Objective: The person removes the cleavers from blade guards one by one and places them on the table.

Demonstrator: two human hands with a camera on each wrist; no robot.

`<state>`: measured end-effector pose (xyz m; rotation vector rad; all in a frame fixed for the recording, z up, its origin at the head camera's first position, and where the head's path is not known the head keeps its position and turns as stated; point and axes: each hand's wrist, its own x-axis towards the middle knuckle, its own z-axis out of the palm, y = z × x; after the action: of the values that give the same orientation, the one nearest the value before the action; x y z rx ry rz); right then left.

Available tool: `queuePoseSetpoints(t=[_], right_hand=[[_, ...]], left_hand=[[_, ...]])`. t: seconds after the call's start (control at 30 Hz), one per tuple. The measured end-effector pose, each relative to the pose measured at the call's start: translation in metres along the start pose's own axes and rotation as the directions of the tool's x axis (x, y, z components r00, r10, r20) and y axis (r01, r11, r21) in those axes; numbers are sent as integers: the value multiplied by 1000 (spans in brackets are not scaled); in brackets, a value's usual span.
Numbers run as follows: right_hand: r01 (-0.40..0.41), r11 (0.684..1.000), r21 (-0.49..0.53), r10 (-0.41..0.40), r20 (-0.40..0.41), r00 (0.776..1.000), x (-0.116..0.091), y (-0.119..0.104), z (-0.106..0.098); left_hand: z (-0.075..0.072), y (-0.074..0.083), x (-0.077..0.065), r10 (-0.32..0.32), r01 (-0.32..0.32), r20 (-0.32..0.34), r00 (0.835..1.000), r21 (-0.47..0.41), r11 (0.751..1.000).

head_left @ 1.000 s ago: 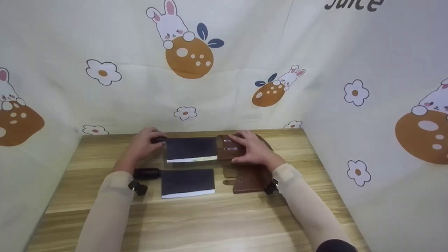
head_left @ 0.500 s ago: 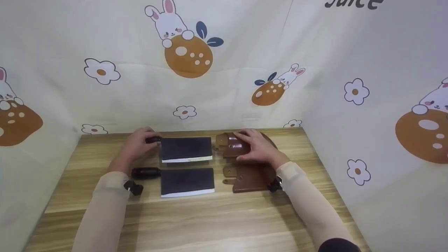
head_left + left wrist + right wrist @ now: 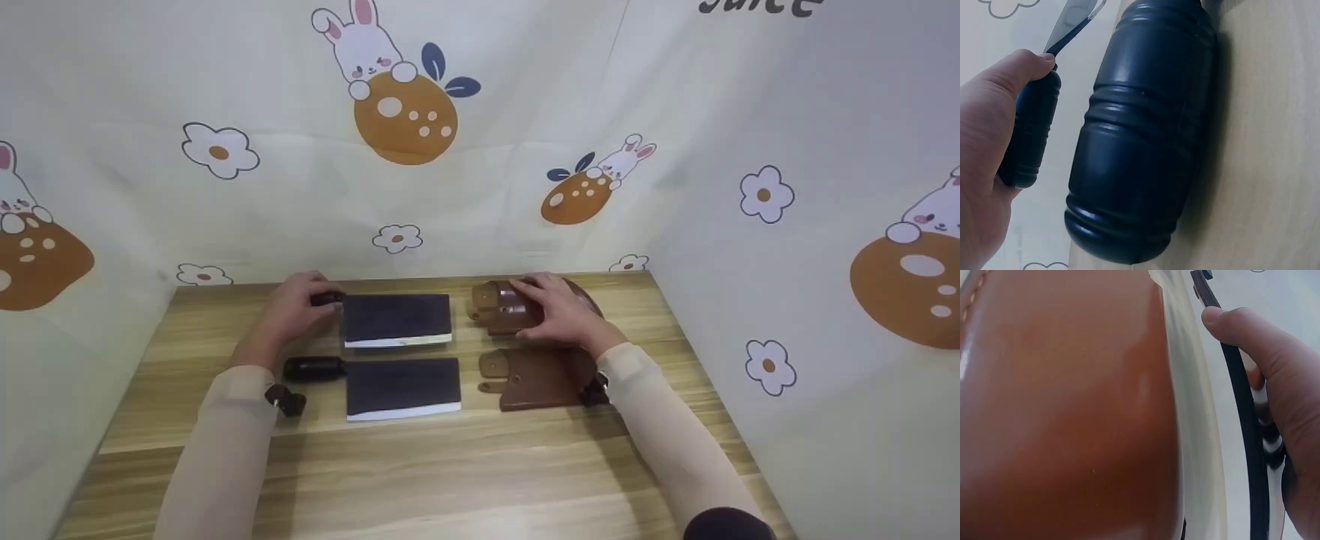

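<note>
My left hand [image 3: 294, 309] grips the black handle [image 3: 1037, 126] of the far cleaver, its thumb lying along the grip in the left wrist view. The cleaver's dark, bright-edged blade [image 3: 397, 318] points right in the head view. Across a small gap, my right hand [image 3: 564, 311] holds a brown leather sheath [image 3: 508, 304] with strap tabs facing the blade. The right wrist view shows this sheath edge-on [image 3: 1244, 416] beside the thumb; the fingers behind it are hidden. Nearer to me lie a second cleaver [image 3: 403, 384] and a second brown sheath [image 3: 541, 382], apart from each other.
Everything is on a wood-grain table [image 3: 420, 480]. A pale cloth wall [image 3: 480, 195] printed with rabbits and flowers rises along the back and both sides. Both forearms reach in from the front, each with a black camera at the wrist.
A second ago the far blade met the sheath's mouth. The left hand has since moved left with the cleaver and the right hand right with the sheath, opening a gap. The nearer pair stays put.
</note>
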<state>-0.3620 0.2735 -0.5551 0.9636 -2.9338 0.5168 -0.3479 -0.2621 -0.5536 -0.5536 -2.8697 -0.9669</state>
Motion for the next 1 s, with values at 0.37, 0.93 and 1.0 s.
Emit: queuePoseSetpoints(t=[0.37,0.93,1.0], right_hand=[[-9,1000,2,9,27,1000,1,2,5],[-49,998,32,46,103,994,3,12,17],[-69,997,47,63,116,991,4,13,18]], left_hand=[[5,-3,2,-2,2,8,1000,-2,1000],[23,-19,6,-52,53,65,997,-8,999],[24,-20,5,-66,67,68,996,-15,998]])
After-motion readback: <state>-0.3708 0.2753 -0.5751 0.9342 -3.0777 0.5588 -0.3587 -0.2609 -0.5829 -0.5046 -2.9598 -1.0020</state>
